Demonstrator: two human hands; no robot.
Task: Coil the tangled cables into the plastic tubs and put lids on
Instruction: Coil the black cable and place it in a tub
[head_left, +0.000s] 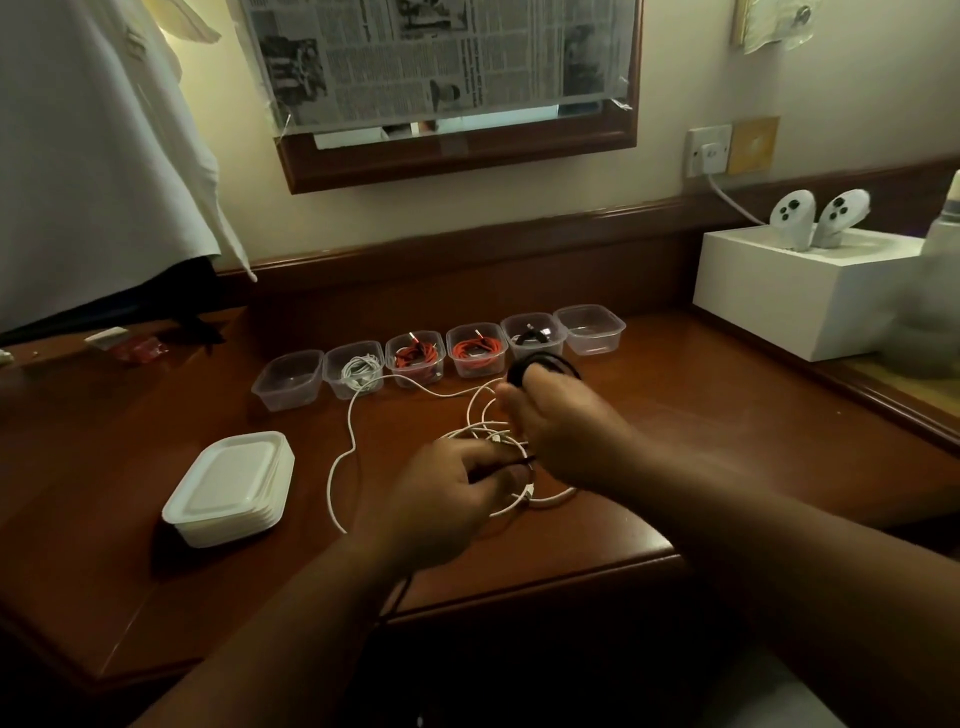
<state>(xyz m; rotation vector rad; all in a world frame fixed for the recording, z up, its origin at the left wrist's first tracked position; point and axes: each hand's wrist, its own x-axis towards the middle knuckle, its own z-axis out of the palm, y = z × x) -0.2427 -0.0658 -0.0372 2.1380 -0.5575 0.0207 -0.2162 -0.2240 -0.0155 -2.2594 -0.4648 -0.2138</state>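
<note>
Right hand (563, 431), frame centre, fingers curled through coiled black cable (545, 365), loops wound round fingertips. Left hand (449, 499), just below-left, pinches loose black end between thumb and fingers. Tangled white cable (347, 441) sprawls on wooden desk (156, 571) beneath both hands. Behind, row of six clear plastic tubs (589, 328): outer two bare, one white coil, two red coils, one black (contents dim). Stack of white lids (228, 488) lower left. White box (795, 291) with two controllers (815, 218), upper right.
</note>
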